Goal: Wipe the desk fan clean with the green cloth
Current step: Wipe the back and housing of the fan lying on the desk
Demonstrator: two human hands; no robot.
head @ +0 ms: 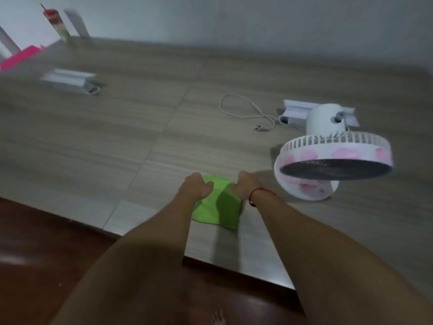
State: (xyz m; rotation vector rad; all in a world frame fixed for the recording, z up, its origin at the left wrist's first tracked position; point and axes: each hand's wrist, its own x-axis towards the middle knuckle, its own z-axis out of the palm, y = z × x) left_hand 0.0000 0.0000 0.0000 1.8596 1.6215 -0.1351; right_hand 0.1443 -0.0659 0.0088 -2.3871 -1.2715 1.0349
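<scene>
A green cloth (220,205) lies folded on the grey wood-grain table (140,127), close to its near edge. My left hand (195,186) grips the cloth's far left edge and my right hand (246,186), with a red string at the wrist, grips its far right edge. The white desk fan (332,158) with pink patches on its rim stands to the right of the cloth, its head tilted forward and down. The fan's white cable (243,111) trails across the table behind it. Neither hand touches the fan.
A white rail-like piece (70,80) lies at the far left, another (295,113) sits behind the fan. A pink object (18,58) and a tall tube (57,24) stand at the back left corner. A dark red floor (46,242) lies below the table's near edge.
</scene>
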